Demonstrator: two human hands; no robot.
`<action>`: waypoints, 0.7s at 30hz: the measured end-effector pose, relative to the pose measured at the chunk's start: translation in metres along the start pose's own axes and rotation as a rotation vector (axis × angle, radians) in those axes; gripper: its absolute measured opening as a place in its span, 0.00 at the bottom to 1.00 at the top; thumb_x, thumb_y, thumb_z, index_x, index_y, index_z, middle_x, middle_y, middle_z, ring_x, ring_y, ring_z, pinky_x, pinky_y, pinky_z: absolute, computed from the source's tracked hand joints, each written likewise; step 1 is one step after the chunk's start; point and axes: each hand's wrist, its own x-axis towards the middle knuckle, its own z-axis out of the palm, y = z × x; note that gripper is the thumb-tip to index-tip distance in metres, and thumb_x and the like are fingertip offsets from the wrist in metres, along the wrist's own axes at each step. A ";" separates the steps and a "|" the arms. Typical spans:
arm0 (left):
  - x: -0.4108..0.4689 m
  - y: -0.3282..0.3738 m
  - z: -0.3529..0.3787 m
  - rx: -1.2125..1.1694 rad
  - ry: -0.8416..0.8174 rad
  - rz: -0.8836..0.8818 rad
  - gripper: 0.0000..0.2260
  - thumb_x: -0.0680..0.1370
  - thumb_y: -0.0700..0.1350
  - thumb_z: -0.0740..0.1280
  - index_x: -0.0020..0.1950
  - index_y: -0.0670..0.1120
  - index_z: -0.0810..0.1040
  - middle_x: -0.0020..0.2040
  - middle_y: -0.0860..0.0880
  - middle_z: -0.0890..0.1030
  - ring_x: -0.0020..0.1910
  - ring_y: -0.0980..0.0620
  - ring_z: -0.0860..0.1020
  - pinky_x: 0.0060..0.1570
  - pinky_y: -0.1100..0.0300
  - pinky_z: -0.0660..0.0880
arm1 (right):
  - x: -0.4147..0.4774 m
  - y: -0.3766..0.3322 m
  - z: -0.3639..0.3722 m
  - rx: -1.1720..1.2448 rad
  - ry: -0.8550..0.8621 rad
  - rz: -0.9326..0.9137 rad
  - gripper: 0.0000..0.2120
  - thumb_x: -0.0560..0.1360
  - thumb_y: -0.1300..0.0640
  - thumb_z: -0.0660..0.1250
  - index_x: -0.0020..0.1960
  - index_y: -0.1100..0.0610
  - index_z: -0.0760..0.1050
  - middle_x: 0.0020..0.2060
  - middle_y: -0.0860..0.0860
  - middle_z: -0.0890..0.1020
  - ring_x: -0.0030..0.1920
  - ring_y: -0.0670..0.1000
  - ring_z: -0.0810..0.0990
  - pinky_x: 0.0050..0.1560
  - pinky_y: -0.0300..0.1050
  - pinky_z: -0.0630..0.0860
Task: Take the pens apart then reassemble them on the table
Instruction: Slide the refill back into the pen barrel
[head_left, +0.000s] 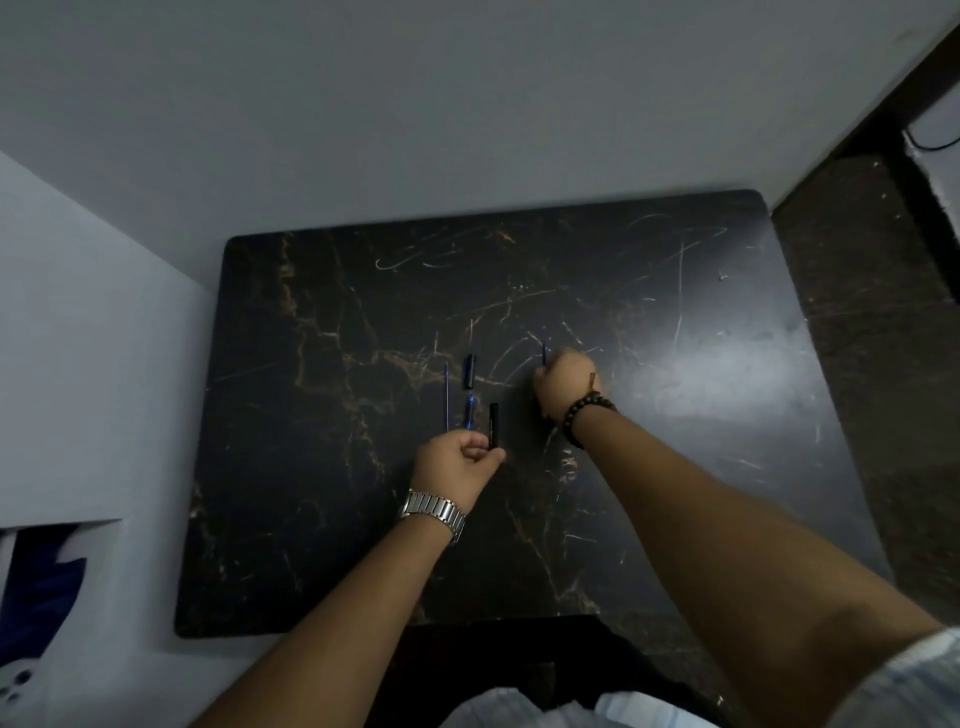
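Pen parts lay near the centre of the dark marbled worktop (322, 467): a thin blue refill (447, 397), a blue barrel piece (469, 413) beside it, and a dark cap (470, 371) above. The left hand (457, 462), with a metal watch (431, 512) at its wrist, pinched a black barrel (493, 425). The right hand (566, 384), closed in a fist right of centre, gripped another blue refill (544, 353), tip protruding upward.

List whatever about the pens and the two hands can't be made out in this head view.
- Right hand: closed fist hides all but the tip of a thin blue refill.
- Left hand: fingers cover the near end of the black barrel.
- Blue pen parts on the table: too small and dim to tell cap from barrel.
- Thin refill: tip too small to see.
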 end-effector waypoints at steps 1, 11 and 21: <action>0.000 0.000 0.000 -0.006 0.018 0.008 0.10 0.72 0.45 0.77 0.52 0.46 0.84 0.42 0.52 0.86 0.41 0.57 0.84 0.42 0.65 0.80 | -0.002 -0.001 -0.001 0.173 -0.046 0.010 0.10 0.82 0.55 0.61 0.59 0.59 0.74 0.52 0.60 0.83 0.49 0.59 0.84 0.52 0.57 0.83; 0.002 -0.003 0.001 -0.055 0.054 0.043 0.10 0.71 0.41 0.78 0.51 0.43 0.85 0.39 0.51 0.85 0.35 0.61 0.82 0.36 0.74 0.77 | -0.031 -0.005 -0.017 0.909 -0.317 -0.042 0.05 0.83 0.65 0.58 0.58 0.59 0.67 0.45 0.62 0.83 0.39 0.58 0.87 0.41 0.52 0.86; -0.001 -0.004 -0.003 0.030 0.051 0.070 0.09 0.72 0.43 0.78 0.51 0.44 0.86 0.41 0.49 0.86 0.38 0.56 0.84 0.43 0.62 0.81 | -0.033 -0.007 -0.009 0.515 -0.243 -0.230 0.03 0.82 0.61 0.60 0.55 0.57 0.69 0.46 0.58 0.85 0.44 0.56 0.88 0.47 0.57 0.85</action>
